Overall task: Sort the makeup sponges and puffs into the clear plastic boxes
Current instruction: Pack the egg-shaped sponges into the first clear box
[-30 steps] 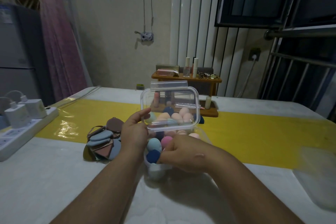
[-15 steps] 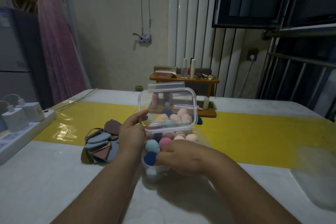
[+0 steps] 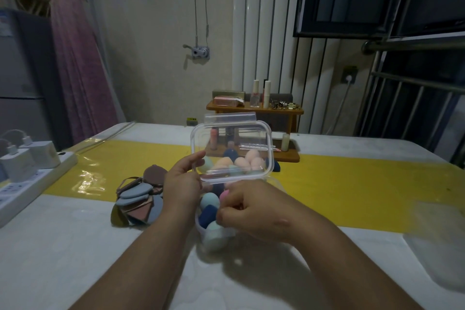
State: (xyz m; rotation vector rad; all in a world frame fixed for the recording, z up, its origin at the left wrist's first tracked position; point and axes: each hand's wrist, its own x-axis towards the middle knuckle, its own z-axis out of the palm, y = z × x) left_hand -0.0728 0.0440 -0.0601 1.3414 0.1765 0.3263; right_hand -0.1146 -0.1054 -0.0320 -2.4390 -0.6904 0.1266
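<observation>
Dim light fell on a white-covered table (image 3: 75, 246) crossed by a yellow runner (image 3: 352, 184), with a pale wall and a dark barred window behind. Well to the left of the clear plastic box (image 3: 199, 226) at the table's middle, a white power strip (image 3: 30, 178) carrying two plugged-in chargers lay at the table's edge. Just left of the box sat a pile of flat puffs (image 3: 138, 201) in grey-blue, brown and pink, overlapping one another. The person's left hand (image 3: 182, 184) came in beside that pile and pinched the left edge of the box's clear lid (image 3: 231, 148) between thumb and fingers, holding it raised and tilted above the box's far side. Inside the box, egg-shaped sponges were heaped together: a teal sponge (image 3: 210, 201) and a navy sponge (image 3: 207, 214) showed near the front, while peach sponges (image 3: 241, 162) were seen through the lid. The right hand (image 3: 254, 211) rested over the box's near right corner, its fingers curled down among the sponges; whether they gripped a sponge or the rim could not be told. Another navy sponge (image 3: 276, 165) lay on the runner just right of the lid. Behind the box stood a small wooden rack (image 3: 254, 108) bearing bottles and cosmetics. Far right of the box, at the table's edge, lay a blurred clear plastic piece (image 3: 437, 259).
</observation>
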